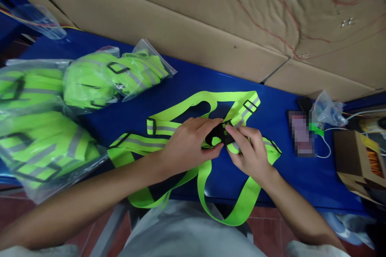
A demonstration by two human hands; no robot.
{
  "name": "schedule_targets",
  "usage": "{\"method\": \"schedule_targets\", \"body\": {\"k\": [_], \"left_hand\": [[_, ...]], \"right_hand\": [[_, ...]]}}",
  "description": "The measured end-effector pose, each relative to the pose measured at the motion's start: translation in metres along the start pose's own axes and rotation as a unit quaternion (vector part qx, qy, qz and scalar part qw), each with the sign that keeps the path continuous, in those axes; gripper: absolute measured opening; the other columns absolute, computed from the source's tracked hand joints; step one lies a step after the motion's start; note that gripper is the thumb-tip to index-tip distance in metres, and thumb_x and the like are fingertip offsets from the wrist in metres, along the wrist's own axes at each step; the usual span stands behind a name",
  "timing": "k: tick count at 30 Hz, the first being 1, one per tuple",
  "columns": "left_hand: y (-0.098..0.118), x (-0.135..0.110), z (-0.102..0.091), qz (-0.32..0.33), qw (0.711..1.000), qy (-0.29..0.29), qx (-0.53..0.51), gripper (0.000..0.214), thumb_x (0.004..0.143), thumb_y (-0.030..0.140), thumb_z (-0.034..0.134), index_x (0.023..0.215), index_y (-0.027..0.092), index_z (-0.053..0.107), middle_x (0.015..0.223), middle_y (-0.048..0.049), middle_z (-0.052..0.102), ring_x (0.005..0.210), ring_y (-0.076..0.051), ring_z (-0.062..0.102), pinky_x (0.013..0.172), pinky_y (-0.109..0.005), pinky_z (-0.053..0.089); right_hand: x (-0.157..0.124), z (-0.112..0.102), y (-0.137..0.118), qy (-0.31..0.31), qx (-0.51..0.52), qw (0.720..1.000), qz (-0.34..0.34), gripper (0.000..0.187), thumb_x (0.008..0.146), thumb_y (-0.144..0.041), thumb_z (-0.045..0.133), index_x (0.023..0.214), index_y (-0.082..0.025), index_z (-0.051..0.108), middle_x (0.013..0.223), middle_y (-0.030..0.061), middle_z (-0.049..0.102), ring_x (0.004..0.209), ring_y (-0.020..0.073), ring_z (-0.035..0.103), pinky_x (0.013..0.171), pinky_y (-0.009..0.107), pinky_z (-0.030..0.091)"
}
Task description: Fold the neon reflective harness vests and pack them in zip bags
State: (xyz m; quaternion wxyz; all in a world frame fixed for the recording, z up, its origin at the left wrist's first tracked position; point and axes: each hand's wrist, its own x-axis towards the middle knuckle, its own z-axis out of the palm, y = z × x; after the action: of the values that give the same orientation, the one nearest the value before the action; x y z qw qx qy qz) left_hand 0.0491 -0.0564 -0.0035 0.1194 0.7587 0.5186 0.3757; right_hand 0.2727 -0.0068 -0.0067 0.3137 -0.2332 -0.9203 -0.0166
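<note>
Between my two hands is a black buckle (217, 135), joined to neon-green straps with a grey reflective stripe. My left hand (193, 140) grips its left side with thumb and fingers. From the right, my right hand (250, 148) pinches its other edge and the strap end. Around them the reflective strap harness (241, 204) spreads in loops, one loop hanging over the table's near edge. Black slider rings (250, 106) sit on the straps. My fingers hide part of the buckle, so I cannot tell whether it is fastened.
Clear bags (48, 144) packed with green straps lie at the left of the blue table (187, 76). Behind them lies a clear plastic cup (42, 20). A phone (301, 133), a cable and an open cardboard box (351, 156) are at the right. Brown cardboard (181, 20) lines the back.
</note>
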Motion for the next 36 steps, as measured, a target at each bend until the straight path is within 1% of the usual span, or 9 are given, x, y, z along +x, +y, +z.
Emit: {"method": "schedule_targets", "body": {"k": [3,5,12,19,22,26,29,33,36], "left_hand": [[0.001,0.001,-0.001,-0.003,1.0,-0.006,-0.023,0.046,0.091,0.026,0.072,0.134,0.016,0.061,0.12,-0.0084,0.078,0.101,-0.026,0.078,0.09,-0.041,0.063],[0.003,0.001,-0.002,-0.009,0.999,-0.013,-0.035,0.047,0.09,0.026,0.073,0.135,0.016,0.062,0.12,-0.0086,0.078,0.102,-0.026,0.078,0.09,-0.041,0.063],[0.003,0.004,-0.007,-0.036,0.996,-0.031,-0.075,0.046,0.09,0.025,0.072,0.134,0.014,0.066,0.119,-0.0095,0.078,0.106,-0.026,0.077,0.094,-0.04,0.063],[0.002,0.007,-0.013,-0.08,0.986,-0.073,-0.127,0.052,0.09,0.03,0.074,0.139,0.014,0.067,0.116,-0.0095,0.079,0.103,-0.024,0.077,0.096,-0.04,0.064],[0.002,0.007,-0.013,-0.083,0.985,-0.082,-0.129,0.052,0.092,0.029,0.07,0.142,0.014,0.065,0.122,-0.011,0.078,0.11,-0.026,0.076,0.102,-0.041,0.062],[0.004,0.005,-0.014,-0.086,0.977,-0.132,-0.143,0.07,0.091,0.028,0.069,0.157,0.015,0.05,0.143,-0.0138,0.068,0.13,-0.029,0.068,0.115,-0.045,0.056],[0.006,0.004,-0.015,-0.083,0.97,-0.167,-0.156,0.088,0.089,0.026,0.072,0.167,0.019,0.032,0.161,-0.0146,0.052,0.147,-0.031,0.055,0.124,-0.046,0.049],[0.004,0.004,-0.016,-0.061,0.965,-0.149,-0.209,0.086,0.089,0.02,0.072,0.165,0.024,0.032,0.169,-0.0121,0.041,0.157,-0.028,0.042,0.134,-0.043,0.037],[-0.001,0.006,-0.016,-0.066,0.931,-0.15,-0.327,0.092,0.086,0.03,0.083,0.164,0.03,0.033,0.169,-0.0107,0.039,0.159,-0.03,0.038,0.135,-0.047,0.034]], "right_hand": [[0.001,-0.003,-0.001,0.001,0.018,1.0,-0.014,0.052,0.097,-0.011,0.061,0.148,-0.016,0.055,0.116,0.0124,0.06,0.111,0.0233,0.063,0.093,0.035,0.059],[0.001,-0.004,-0.002,0.001,0.029,0.999,-0.015,0.05,0.095,-0.009,0.063,0.144,-0.015,0.057,0.117,0.0126,0.059,0.112,0.0232,0.063,0.095,0.035,0.058],[-0.002,-0.003,-0.002,0.0,0.049,0.999,-0.003,0.06,0.093,-0.007,0.062,0.152,-0.016,0.053,0.12,0.0134,0.06,0.114,0.0246,0.062,0.097,0.037,0.059],[-0.001,-0.007,-0.004,-0.02,0.042,0.999,-0.003,0.072,0.096,-0.012,0.064,0.164,-0.016,0.042,0.123,0.0155,0.06,0.115,0.0272,0.062,0.098,0.04,0.06],[0.0,-0.008,-0.006,-0.04,0.036,0.999,0.001,0.075,0.097,-0.015,0.065,0.166,-0.017,0.037,0.124,0.0161,0.061,0.116,0.0288,0.062,0.097,0.043,0.062],[0.0,-0.003,-0.005,-0.088,0.044,0.995,0.004,0.068,0.098,-0.015,0.062,0.163,-0.016,0.04,0.126,0.0173,0.062,0.116,0.03,0.065,0.096,0.044,0.064],[0.0,-0.001,-0.001,-0.089,0.065,0.994,0.012,0.066,0.098,-0.014,0.058,0.161,-0.019,0.041,0.127,0.0161,0.062,0.118,0.0292,0.066,0.097,0.042,0.064],[0.003,-0.004,0.003,-0.063,0.033,0.997,0.015,0.068,0.098,-0.016,0.058,0.163,-0.023,0.039,0.125,0.014,0.065,0.117,0.0303,0.067,0.095,0.046,0.061],[0.005,-0.008,0.003,-0.067,0.0,0.998,0.013,0.066,0.098,-0.02,0.061,0.161,-0.022,0.041,0.126,0.0147,0.065,0.115,0.0325,0.067,0.091,0.048,0.061]]}}
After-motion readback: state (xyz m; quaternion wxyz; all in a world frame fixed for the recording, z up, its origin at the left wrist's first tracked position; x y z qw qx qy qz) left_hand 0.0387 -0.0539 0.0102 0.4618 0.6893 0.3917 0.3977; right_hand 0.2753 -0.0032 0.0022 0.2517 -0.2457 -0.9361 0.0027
